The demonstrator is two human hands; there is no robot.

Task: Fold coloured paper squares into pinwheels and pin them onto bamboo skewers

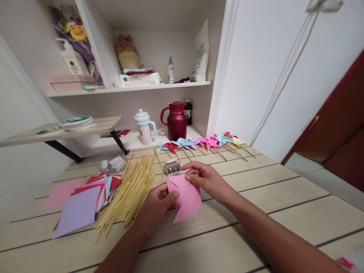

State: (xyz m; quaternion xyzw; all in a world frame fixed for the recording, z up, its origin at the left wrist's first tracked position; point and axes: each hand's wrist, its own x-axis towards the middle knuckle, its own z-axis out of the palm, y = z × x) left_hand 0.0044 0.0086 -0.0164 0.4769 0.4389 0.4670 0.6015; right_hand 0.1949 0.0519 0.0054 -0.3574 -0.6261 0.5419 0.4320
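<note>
A square of pink paper (188,199) with slits cut in from its corners is held up over the table between both hands. My left hand (159,201) pinches its left edge between thumb and fingers. At the upper right edge, my right hand (203,176) grips the same sheet, its index finger reaching toward a small open box (172,167) of shiny metal pins just behind the paper. Left of my left hand lies a loose pile of thin wooden sticks (131,189).
Stacked coloured paper (82,204) lies at the left, near small white boxes (113,163). Finished paper pinwheels (209,141) line the back of the table. Behind stand a red jug (176,121) and a lidded cup (145,129). A raised wooden stand (108,123) holds white rolls.
</note>
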